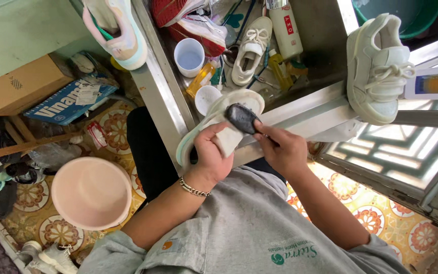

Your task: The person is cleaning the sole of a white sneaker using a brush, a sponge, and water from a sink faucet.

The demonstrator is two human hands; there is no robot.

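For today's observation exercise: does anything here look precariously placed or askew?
Yes. The white sneaker stands tipped on its side on the metal frame rail, partly overhanging. Another pastel sneaker perches at the tray's upper-left edge.

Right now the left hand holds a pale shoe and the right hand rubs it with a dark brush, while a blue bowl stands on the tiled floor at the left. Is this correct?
Not quite: the bowl on the tiled floor at the left is pink, not blue, as the head view shows. The rest stands: the left hand holds the pale shoe and the right hand rubs it with the dark brush.
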